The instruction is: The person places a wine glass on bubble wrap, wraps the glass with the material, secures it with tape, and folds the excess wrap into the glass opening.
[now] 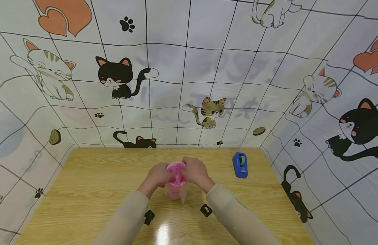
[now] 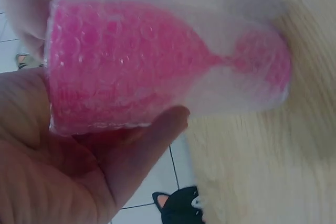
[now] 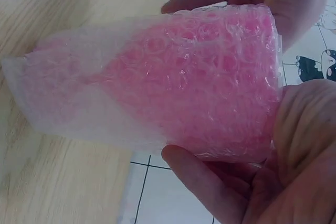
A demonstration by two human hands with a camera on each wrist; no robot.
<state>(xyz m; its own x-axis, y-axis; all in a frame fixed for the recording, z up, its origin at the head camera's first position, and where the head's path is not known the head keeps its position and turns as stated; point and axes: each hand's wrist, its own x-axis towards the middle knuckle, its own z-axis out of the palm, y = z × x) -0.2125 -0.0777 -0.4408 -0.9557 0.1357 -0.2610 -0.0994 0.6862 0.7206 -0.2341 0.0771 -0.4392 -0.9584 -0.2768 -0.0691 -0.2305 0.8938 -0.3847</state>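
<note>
A pink goblet-shaped item wrapped in bubble wrap stands near the middle of the wooden table, between both hands. Its wide end is at the hands; below, the pink narrows to a thin waist and widens again, as the left wrist view shows through the bubble wrap. My left hand grips the upper end from the left, its finger lying along the side. From the right, my right hand holds the same end, with a finger along the wrap. A loose corner of wrap hangs at the lower right in the head view.
A blue tape dispenser with a roll of tape stands at the table's back right. Cloth walls printed with cats surround the wood-grain tabletop. Small black devices sit at the wrists.
</note>
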